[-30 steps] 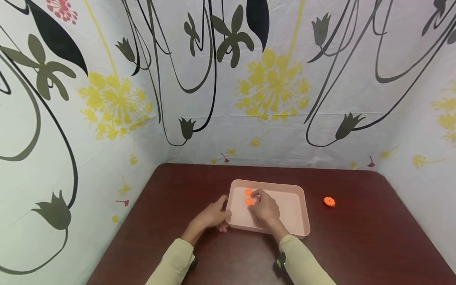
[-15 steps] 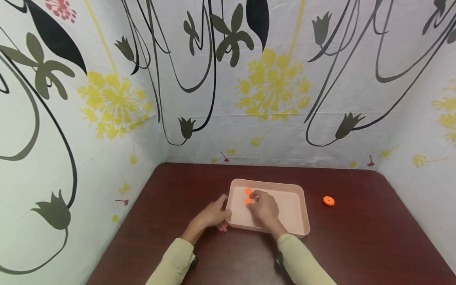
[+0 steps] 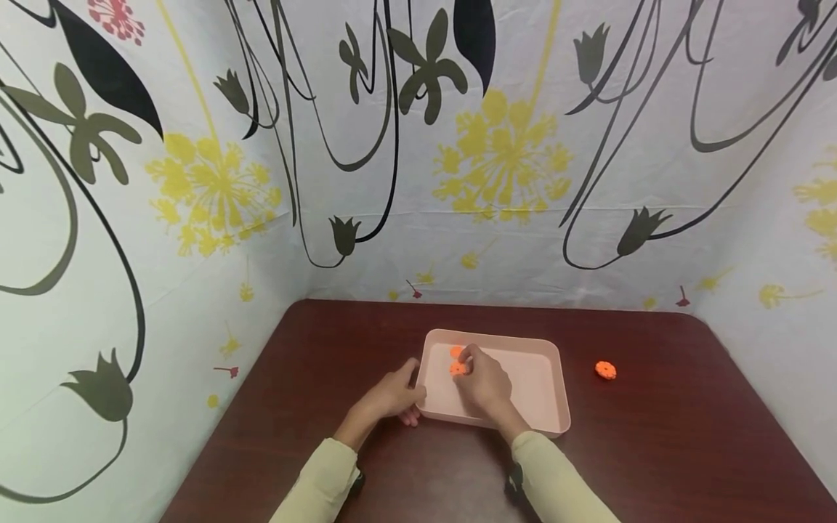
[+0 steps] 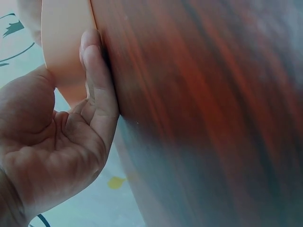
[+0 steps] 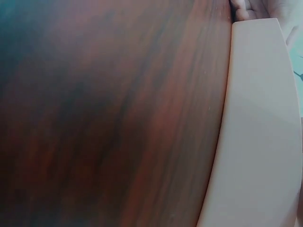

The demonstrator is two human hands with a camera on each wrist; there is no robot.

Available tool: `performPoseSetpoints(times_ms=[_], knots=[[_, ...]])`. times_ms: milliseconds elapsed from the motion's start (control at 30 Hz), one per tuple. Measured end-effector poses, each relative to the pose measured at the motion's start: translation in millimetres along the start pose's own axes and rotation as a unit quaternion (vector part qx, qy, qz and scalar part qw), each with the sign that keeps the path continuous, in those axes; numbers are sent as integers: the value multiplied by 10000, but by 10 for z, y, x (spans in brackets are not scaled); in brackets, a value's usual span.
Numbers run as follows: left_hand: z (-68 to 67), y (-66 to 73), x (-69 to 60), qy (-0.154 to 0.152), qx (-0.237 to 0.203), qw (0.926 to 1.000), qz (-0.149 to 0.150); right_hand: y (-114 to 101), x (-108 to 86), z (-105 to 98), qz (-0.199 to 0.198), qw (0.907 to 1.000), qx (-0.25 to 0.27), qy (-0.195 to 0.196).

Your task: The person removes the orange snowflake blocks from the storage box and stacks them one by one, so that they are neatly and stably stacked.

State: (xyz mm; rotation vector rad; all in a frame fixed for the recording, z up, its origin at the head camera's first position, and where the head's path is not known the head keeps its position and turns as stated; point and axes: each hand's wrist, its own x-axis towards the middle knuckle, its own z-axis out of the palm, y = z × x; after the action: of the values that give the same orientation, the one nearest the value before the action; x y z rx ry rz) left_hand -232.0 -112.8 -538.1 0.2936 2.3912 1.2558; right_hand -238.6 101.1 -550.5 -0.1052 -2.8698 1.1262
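Note:
A pale pink tray point(image 3: 528, 374) lies on the table. My left hand point(image 3: 390, 393) grips its left end near the front corner, the thumb at the rim. The left wrist view shows the fingers point(image 4: 100, 78) against the tray's outer wall point(image 4: 68, 42). Inside the tray, toward the left, is a small round orange piece with dark spots point(image 3: 457, 369); my right hand point(image 3: 487, 383) pinches it at its right edge, partly covering it. Just behind it lies a flat orange disc point(image 3: 456, 351). In the right wrist view the tray wall point(image 5: 260, 118) hides the right hand's fingers.
Another orange piece with a scalloped edge point(image 3: 605, 370) lies on the dark wood table point(image 3: 654, 436), right of the tray. A white cloth with printed flowers point(image 3: 418, 181) hangs behind and along both sides of the table.
The right hand's fingers have shifted slightly at the nearer orange piece, whose dark spots now show. The left hand and tray have stayed in place.

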Motion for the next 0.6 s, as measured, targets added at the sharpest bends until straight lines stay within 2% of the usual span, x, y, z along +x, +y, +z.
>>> performPoseSetpoints(times_ms=[200, 367, 433, 500, 600], knots=[[7, 1, 6, 7, 79, 10000, 21, 41, -8, -26, -2, 9996, 264, 18], [0, 9, 0, 5, 70, 10000, 4, 100, 19, -45, 236, 9956, 907, -7], [0, 12, -8, 8, 47, 10000, 1, 124, 28, -56, 362, 9889, 1438, -126], [2, 10, -12, 17, 32, 10000, 8, 139, 28, -73, 538, 9772, 2035, -294], [9, 3, -12, 36, 30, 10000, 13, 162, 14, -128, 719, 9502, 2974, -584]])
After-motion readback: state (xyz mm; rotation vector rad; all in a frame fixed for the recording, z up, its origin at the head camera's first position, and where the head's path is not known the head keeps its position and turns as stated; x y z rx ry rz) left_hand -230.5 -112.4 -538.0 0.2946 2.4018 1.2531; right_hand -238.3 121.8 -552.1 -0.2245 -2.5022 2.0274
